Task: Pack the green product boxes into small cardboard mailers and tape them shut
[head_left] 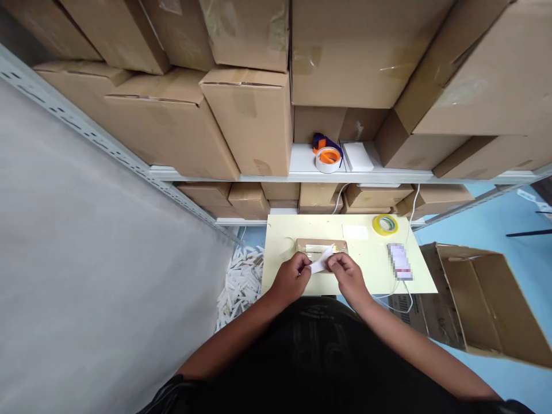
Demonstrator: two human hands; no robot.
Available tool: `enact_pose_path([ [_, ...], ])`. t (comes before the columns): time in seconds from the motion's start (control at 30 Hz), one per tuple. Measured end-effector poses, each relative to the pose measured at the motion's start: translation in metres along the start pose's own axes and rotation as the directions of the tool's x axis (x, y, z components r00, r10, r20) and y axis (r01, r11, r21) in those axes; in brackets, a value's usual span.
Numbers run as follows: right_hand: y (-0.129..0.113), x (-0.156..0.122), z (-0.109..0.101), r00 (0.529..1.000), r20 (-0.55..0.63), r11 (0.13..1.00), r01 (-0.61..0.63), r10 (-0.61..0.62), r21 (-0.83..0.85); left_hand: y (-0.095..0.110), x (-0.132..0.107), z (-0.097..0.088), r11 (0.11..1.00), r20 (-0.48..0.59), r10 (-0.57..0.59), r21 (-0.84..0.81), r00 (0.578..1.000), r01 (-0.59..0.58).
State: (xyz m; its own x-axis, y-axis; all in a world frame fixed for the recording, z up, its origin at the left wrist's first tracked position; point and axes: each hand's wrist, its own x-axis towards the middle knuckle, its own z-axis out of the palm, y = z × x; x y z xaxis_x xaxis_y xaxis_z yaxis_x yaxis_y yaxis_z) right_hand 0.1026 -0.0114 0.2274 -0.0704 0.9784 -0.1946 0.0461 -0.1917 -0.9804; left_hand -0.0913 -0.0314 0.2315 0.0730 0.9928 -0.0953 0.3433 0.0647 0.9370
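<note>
Between my two hands a white paper strip [319, 265] is held slantwise, its upper end curling up near my right hand. My left hand [295, 274] pinches the strip's left end. My right hand [348, 277] has its thumb and fingers closed on the other side. Just behind lies a small brown cardboard box [305, 244] on the pale yellow table [280, 236], with shiny clear tape over it; my hands and the strip cover part of it.
On the table are a yellow tape roll [385, 225], a white paper [355, 232] and a blurred phone-like object [400, 261] with a cable. Behind, a shelf [302, 167] bears stacked cartons and an orange-blue tape dispenser [328, 155]. An open carton [483, 299] stands right; paper scraps [241, 282] lie left.
</note>
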Motion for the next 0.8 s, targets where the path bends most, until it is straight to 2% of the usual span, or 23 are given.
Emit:
enact_pose_path([
  [0.1, 0.012, 0.000, -0.025, 0.983, -0.179, 0.997, -0.051, 0.038, -0.065, 0.000, 0.004, 0.005, 0.947, 0.027, -0.084, -0.309, 0.996, 0.089],
  [0.17, 0.020, 0.001, -0.037, 0.981, -0.135, 0.990, -0.140, 0.136, -0.019, -0.002, 0.007, 0.012, 0.893, 0.066, -0.116, -0.430, 0.991, 0.133],
  [0.27, 0.029, 0.005, -0.043, 0.981, -0.035, 0.981, -0.192, 0.191, -0.026, -0.012, 0.016, 0.020, 0.865, 0.101, -0.153, -0.468, 0.983, 0.182],
  [0.33, 0.035, 0.010, -0.043, 0.984, -0.065, 0.980, -0.172, 0.166, -0.101, -0.021, 0.024, 0.024, 0.905, 0.075, -0.205, -0.365, 0.976, 0.218],
  [0.37, 0.039, 0.014, -0.043, 0.985, -0.096, 0.976, -0.157, 0.143, -0.149, -0.025, 0.028, 0.024, 0.937, 0.045, -0.227, -0.261, 0.973, 0.231],
  [0.43, 0.047, 0.023, -0.044, 0.988, -0.135, 0.957, -0.115, 0.081, -0.265, -0.033, 0.038, 0.024, 0.975, -0.028, -0.221, 0.024, 0.975, 0.222],
  [0.5, 0.056, 0.033, -0.046, 0.991, -0.133, 0.909, -0.060, 0.005, -0.412, -0.041, 0.049, 0.025, 0.934, -0.066, -0.155, 0.314, 0.986, 0.168],
  [0.57, 0.067, 0.042, -0.049, 0.992, -0.100, 0.811, 0.001, -0.073, -0.585, -0.050, 0.059, 0.028, 0.841, -0.060, -0.103, 0.528, 0.993, 0.119],
  [0.63, 0.078, 0.049, -0.051, 0.990, -0.050, 0.661, 0.048, -0.129, -0.749, -0.059, 0.067, 0.034, 0.748, -0.027, -0.090, 0.658, 0.996, 0.086],
  [0.73, 0.093, 0.055, -0.051, 0.988, -0.009, 0.446, 0.062, -0.155, -0.893, -0.074, 0.075, 0.045, 0.668, 0.039, -0.093, 0.743, 0.995, 0.033],
  [0.8, 0.101, 0.057, -0.050, 0.988, -0.006, 0.364, 0.051, -0.154, -0.930, -0.083, 0.078, 0.050, 0.655, 0.065, -0.104, 0.756, 0.992, 0.019],
])
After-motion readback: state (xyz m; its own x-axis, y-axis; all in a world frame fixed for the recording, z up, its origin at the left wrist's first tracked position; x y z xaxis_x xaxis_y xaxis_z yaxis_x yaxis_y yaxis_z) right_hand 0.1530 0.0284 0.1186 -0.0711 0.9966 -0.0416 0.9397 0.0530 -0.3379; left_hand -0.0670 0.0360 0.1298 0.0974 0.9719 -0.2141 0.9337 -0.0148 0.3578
